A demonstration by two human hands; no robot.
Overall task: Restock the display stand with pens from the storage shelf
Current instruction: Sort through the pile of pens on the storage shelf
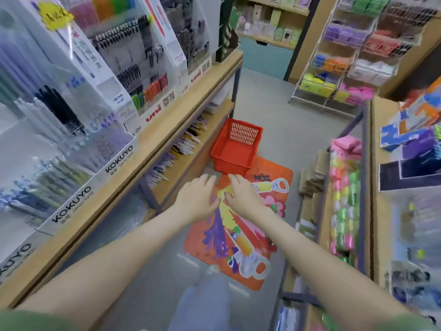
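Note:
Pen display stands (pixel 133 75) marked uni and KOKUYO stand on the wooden shelf top (pixel 191 91) at my left, filled with black, orange, green and clear pens. On the lower storage shelf (pixel 191 163) lie rows of loose pens (pixel 181 144). My left hand (pixel 198 199) and my right hand (pixel 241 194) reach out side by side over the floor, fingers extended and holding nothing. Just beyond their fingertips a red plastic basket (pixel 235 149) sits empty on the floor.
An orange patterned mat (pixel 253 235) lies on the grey floor under my hands. A shelf unit with coloured packs (pixel 343 201) stands at the right. White wire racks (pixel 338 68) of stationery stand at the aisle's far end.

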